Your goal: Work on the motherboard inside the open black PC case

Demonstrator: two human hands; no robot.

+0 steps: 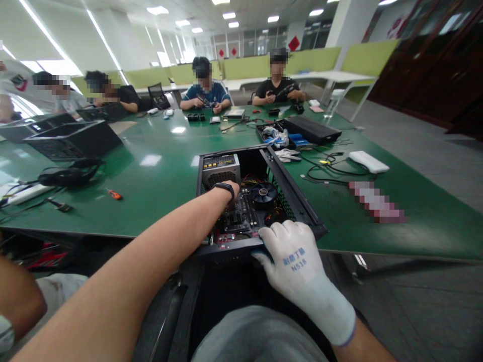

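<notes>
An uncovered black computer case [298, 193] lies at the near edge of the green table. Bare but for a black wristband, my left hand [234, 191] reaches down into it beside the power supply [222, 168]; its fingers are hidden, so its grip does not show. My right hand [289, 251], in a white work glove, is closed over the near wall of the case, thumb outside and fingers on top. Inside the case are a round black CPU fan [263, 194], a motherboard [241, 213] and coloured wires.
A work glove [287, 155], cables [320, 173] and a white box-like thing [368, 162] lie to the right. Beyond stands a black tray [311, 128] with gloves. An orange-handled tool [114, 194] and another case [75, 138] are left. Several people sit around the table.
</notes>
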